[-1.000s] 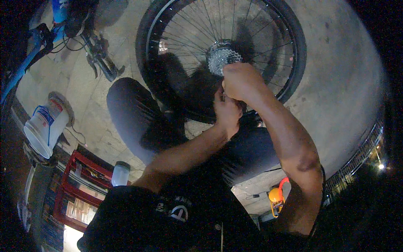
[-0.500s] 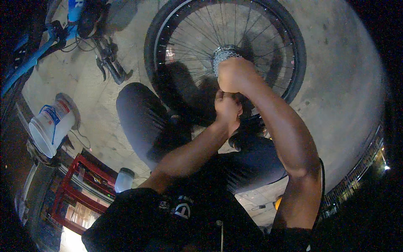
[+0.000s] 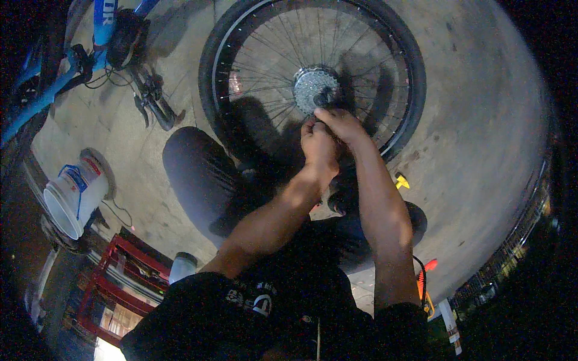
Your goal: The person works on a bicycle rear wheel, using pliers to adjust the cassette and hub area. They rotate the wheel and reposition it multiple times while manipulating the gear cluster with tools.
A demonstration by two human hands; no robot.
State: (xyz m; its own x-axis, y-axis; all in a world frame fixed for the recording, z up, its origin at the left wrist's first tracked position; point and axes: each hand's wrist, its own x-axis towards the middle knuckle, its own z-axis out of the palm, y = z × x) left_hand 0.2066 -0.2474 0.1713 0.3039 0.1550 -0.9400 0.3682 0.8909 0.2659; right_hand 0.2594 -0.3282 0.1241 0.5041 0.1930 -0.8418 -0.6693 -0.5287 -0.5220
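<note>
A bicycle wheel with a black tyre lies flat before me. At its hub sits a silver cassette, with a small dark part at its middle. My right hand is closed just below the cassette, its fingertips close to that dark part. My left hand is also closed, directly beside and below the right one, and the two meet over the near side of the wheel. Whatever they grip is hidden by the fingers.
A blue bicycle frame stands at the upper left, with a handlebar end and brake lever near it. A white bucket and a red rack are at the left. A yellow-handled tool lies right of my forearms.
My right hand has come down off the cassette, uncovering it and the dark part at its middle. It now meets my left hand. My right forearm has swung inward, revealing the yellow-handled tool.
</note>
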